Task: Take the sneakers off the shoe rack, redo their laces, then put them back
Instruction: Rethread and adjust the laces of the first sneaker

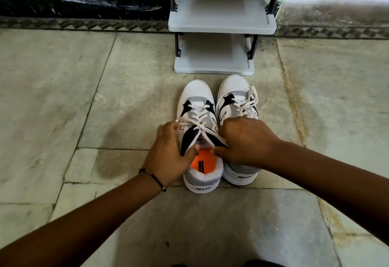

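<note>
Two white, grey and black sneakers stand side by side on the stone floor, toes pointing at the shoe rack (222,24). The left sneaker (196,102) has an orange insole and white laces (200,117) crossed over its tongue. My left hand (168,153) grips the left side of its collar, pinching a lace end. My right hand (246,140) holds the other lace end at the collar's right side and covers the middle of the right sneaker (234,92), whose laces lie loose over the toe.
The grey plastic shoe rack with black posts stands against the wall straight ahead, its two visible shelves (214,56) bare. Stone floor tiles (105,98) spread to both sides. A dark skirting strip (84,3) runs along the wall.
</note>
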A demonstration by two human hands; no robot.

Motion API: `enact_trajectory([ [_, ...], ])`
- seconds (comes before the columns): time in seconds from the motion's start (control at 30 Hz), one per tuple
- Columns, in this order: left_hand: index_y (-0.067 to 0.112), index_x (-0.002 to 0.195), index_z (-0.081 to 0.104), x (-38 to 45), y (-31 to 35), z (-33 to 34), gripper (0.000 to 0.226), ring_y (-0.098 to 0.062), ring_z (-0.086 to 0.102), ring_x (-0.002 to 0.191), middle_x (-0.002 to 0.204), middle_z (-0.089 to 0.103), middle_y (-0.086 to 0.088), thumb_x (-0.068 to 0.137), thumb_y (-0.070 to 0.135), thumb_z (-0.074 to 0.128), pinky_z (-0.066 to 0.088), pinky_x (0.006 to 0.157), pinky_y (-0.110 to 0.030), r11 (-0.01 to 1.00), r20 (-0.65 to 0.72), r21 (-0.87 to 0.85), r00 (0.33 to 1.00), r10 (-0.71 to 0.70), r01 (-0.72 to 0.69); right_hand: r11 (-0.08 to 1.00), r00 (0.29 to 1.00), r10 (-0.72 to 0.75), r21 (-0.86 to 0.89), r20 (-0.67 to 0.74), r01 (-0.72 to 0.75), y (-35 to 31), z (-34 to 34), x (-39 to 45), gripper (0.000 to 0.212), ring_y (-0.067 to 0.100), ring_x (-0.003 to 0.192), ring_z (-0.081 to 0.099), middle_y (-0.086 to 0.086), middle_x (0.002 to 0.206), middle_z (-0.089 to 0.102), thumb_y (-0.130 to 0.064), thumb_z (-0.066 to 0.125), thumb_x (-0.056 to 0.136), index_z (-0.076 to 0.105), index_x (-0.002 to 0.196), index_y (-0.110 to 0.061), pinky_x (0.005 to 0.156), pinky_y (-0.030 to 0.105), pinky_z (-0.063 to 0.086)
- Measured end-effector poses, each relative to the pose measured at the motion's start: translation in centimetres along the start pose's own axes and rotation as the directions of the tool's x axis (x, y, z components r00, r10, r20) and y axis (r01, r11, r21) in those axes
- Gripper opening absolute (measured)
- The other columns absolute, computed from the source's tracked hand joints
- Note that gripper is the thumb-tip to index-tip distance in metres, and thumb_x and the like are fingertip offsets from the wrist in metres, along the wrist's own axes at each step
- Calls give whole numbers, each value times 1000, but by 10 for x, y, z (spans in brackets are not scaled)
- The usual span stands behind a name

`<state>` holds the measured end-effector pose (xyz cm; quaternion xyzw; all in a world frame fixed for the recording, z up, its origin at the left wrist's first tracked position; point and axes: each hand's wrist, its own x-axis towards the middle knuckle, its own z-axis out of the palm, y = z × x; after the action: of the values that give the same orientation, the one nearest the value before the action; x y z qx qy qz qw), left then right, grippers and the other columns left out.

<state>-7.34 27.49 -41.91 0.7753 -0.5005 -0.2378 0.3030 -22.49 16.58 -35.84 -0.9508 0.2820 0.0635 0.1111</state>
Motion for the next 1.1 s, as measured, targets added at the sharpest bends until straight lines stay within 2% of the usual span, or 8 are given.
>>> enact_trajectory([
  [0.2,14,120,52,12,-3,-10,42,-18,59,92,117,52,-9,80,22,64,52,84,-31,1000,-17,27,1000,0,1,988,990,86,116,110,-98,-14,-4,15,46,20,70,45,-5,59,35,-46,57,83,30,54,-21,53,26,31],
  [0.47,14,121,48,18,-5,-14,42,-29,61,91,118,49,-13,83,24,61,53,84,-39,997,-21,67,999,-44,45,977,996,85,200,-20,-79,-18,15,25,32,28,92,57,11,99,55,-42,53,87,54,87,-11,66,31,37],
  [0.6,13,119,46,20,1,-16,42,-30,60,90,117,48,-14,81,23,62,52,82,-36,994,6,92,998,-66,65,953,996,71,298,-50,-53,-8,10,12,35,23,77,52,1,77,48,-39,57,86,43,63,-18,61,29,35],
  [0.7,12,121,44,22,2,-20,45,-32,58,94,118,48,-15,82,27,61,47,82,-33,984,82,158,992,-98,84,912,989,118,403,-92,-72,1,0,1,25,19,69,54,-3,72,53,-35,64,83,58,74,-12,59,30,41],
  [0.83,9,129,38,24,14,-30,56,-38,50,113,128,43,-20,83,34,58,43,96,-42,938,174,330,970,-167,103,938,983,175,313,-58,-149,22,-21,-17,21,24,77,61,7,80,66,-31,62,84,65,81,-10,68,37,51],
  [0.97,11,134,31,27,57,-44,63,-39,38,122,138,31,-16,84,40,55,42,98,-47,785,238,595,971,30,-170,943,976,205,252,70,-216,40,-48,-31,16,23,79,60,3,80,66,-25,60,85,63,71,-19,68,32,49],
  [1.03,12,132,34,38,87,-46,58,-36,39,123,138,35,-13,86,42,50,44,94,-45,645,353,676,925,140,-355,961,971,187,176,147,-212,40,-62,-37,25,23,75,59,-1,72,60,-24,58,86,54,61,-26,64,30,44],
  [1.1,10,127,41,55,119,-41,49,-35,46,119,133,46,-15,89,41,46,43,93,-42,558,517,663,844,139,-498,981,962,175,42,212,-188,41,-71,-39,21,25,79,60,5,79,65,-25,53,88,63,72,-15,66,30,46],
])
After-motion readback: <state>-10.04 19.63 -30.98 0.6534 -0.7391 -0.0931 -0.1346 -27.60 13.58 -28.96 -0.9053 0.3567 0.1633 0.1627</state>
